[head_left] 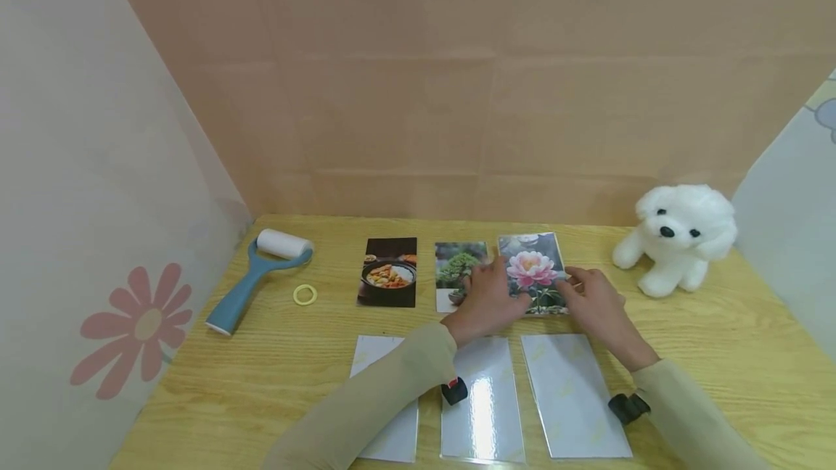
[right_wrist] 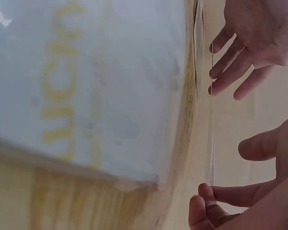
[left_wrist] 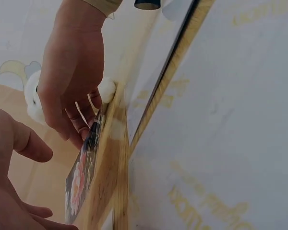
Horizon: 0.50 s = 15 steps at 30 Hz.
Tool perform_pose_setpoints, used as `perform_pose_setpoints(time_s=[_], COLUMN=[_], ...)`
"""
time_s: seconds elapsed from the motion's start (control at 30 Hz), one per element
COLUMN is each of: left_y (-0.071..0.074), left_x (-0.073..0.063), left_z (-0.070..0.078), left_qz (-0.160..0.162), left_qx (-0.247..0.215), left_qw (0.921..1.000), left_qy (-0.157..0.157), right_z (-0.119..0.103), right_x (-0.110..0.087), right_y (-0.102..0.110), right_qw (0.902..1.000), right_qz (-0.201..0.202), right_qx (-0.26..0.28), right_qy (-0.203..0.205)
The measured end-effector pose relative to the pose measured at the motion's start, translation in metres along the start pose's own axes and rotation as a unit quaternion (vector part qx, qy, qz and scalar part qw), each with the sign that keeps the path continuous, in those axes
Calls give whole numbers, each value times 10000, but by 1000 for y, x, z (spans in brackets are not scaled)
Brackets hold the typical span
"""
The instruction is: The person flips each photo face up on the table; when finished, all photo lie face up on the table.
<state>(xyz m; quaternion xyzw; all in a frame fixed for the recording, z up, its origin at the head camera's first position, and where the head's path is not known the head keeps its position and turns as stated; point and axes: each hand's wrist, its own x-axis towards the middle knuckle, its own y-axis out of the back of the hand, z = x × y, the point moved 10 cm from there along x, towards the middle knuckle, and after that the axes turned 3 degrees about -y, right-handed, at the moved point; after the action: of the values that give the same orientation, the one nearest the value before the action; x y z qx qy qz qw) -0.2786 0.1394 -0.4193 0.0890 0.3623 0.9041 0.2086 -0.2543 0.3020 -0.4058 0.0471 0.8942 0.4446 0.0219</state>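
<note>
A glossy picture of a pink flower (head_left: pixel 532 267) lies at the back of the table, with a clear edge around it. My right hand (head_left: pixel 596 307) touches its right edge with the fingertips; in the right wrist view the thumb stands apart. My left hand (head_left: pixel 486 299) is over the gap between this picture and the bonsai picture (head_left: pixel 457 263), partly covering the latter. In the right wrist view the left fingers (right_wrist: pixel 230 67) are spread, fairly straight, at the far side of a thin clear edge (right_wrist: pixel 211 139). Whether the left fingertips press on it, I cannot tell.
Three glossy white sheets (head_left: pixel 575 397) with faint yellow lettering lie in front, the left one partly under my sleeve. A picture of food (head_left: pixel 387 289), a yellow ring (head_left: pixel 305 294) and a blue-handled lint roller (head_left: pixel 251 274) are at left. A white plush dog (head_left: pixel 679 238) sits at right.
</note>
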Motion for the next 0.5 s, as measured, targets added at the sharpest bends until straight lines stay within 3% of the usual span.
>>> perform_pose_setpoints(time_s=[0.23,0.5], left_y=[-5,-8], left_x=[1,4], left_z=[1,4], left_qz=[-151,-91], left_qx=[682,1171], left_qw=[9975,9928], left_qy=[-101,-233], right_z=[3,8], right_x=[1,6], right_y=[-5,-10], right_qw=[9995,9978], right_qz=[-91,-164], right_qx=[-282,-593], right_qy=[-145,-256])
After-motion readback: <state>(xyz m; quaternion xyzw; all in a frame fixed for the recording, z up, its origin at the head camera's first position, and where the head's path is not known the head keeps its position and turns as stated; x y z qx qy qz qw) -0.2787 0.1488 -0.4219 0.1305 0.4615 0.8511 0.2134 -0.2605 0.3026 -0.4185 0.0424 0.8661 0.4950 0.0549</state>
